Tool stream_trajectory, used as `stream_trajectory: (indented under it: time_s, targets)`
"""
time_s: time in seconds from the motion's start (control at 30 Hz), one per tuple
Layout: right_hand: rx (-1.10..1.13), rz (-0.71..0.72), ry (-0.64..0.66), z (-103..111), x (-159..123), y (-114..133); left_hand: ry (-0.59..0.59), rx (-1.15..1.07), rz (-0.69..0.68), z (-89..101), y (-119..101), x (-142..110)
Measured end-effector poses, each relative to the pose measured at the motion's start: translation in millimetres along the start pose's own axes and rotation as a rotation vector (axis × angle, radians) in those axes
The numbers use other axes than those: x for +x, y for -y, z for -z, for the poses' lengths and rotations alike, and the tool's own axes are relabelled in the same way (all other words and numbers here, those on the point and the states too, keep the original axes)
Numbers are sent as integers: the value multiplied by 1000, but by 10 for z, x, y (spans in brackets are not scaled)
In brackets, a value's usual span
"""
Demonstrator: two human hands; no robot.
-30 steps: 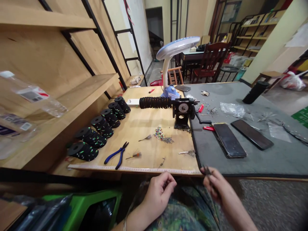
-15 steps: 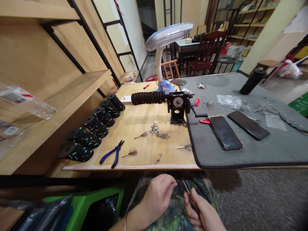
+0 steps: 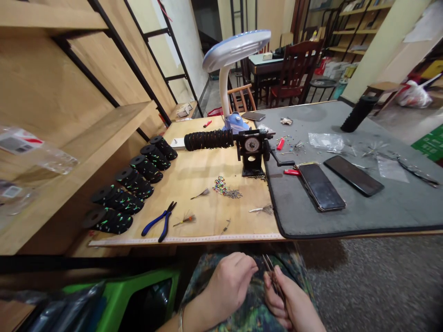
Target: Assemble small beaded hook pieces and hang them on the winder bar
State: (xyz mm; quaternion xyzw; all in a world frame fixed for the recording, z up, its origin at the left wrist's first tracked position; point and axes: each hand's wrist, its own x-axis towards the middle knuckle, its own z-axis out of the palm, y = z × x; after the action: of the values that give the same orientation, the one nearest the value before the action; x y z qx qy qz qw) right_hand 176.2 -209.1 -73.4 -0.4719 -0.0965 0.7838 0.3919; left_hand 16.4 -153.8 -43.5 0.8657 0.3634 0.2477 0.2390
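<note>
Lowered from the bench edge since the earlier frame, the right hand now sits in the lap beside the left hand; its fingers are clamped together on a thin bundle of dark metal wires, which stands tilted above the patterned cloth of the lap; the left fingers curl together just beside the bundle, and whether they touch it I cannot tell; a bangle circles the left wrist; ahead, a tape rule lines the edge of the wooden bench; blue-handled pliers lie there near black spools, a bead pile and a hand-cranked winder; two phones rest on the grey mat beyond.
</note>
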Motion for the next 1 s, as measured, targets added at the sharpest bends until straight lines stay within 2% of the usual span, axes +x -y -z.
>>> stream_trajectory:
  time_s: [0.27,0.37,0.43,0.53,0.6,0.7,0.73,0.8,0.9,1.0]
  targets:
    - [-49,18,-79,55,32,-73,47,-47,10,-14,-28,17]
    - [-103,64,-143,87,1,-48,38,-115,64,-3,-31,32]
    - [-200,164,-202,132,-54,36,24,-179,126,16,-39,42]
    - [-515,462,-326,248,-141,288,15,-306,254,50,-66,63]
    - [-860,684,-469,338,-154,522,14,-453,382,69,-89,77]
    - [-1370,788,-784,444,-50,897,-23,-652,528,96,-116,82]
    - [-1505,807,-897,468,15,1013,-58,-669,526,108,-119,75]
    - [-1698,884,-1016,499,158,1216,-146,-651,468,143,-117,42]
    - [-1865,1054,-1069,491,303,1418,-249,-626,384,210,-94,-39]
    - [-1838,1216,-1053,351,270,1429,-337,-602,331,270,-63,-123]
